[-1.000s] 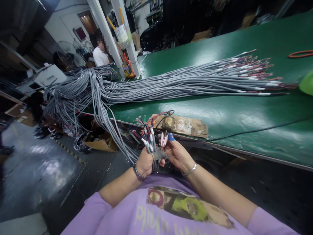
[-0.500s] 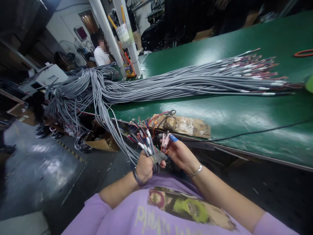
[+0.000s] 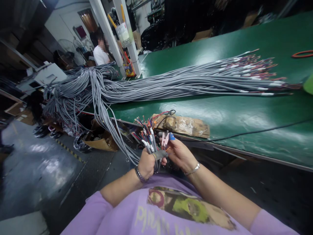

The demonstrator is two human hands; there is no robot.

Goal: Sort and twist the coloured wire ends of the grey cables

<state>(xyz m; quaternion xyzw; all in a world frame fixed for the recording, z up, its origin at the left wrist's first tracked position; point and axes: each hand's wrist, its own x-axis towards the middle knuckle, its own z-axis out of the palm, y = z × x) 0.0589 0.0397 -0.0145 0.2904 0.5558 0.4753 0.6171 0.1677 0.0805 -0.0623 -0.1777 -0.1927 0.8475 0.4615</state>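
Observation:
My left hand (image 3: 147, 164) is closed round a bundle of grey cables (image 3: 152, 143), whose stripped ends fan upward in several colours of thin wire. Its thumb wears a grey covering and presses across the bundle. Close by on the right, my right hand (image 3: 180, 153) pinches a small pale pink clip (image 3: 165, 139) between thumb and fingers, with blue tape on one fingertip. The clip is beside the wire ends; whether it grips a wire is too small to tell. From the held bundle, grey cables run back up to the big heap on the bench.
A long bundle of grey cables (image 3: 171, 81) lies along the green bench (image 3: 269, 127). At its front edge sits a worn wooden block (image 3: 193, 126) with a black cord behind. Below stands a cardboard box (image 3: 102, 143). A person (image 3: 100, 54) in white is beyond the posts.
The cable ends in my left hand have shifted slightly right, nearer the clip. My right hand keeps the clip in nearly the same place.

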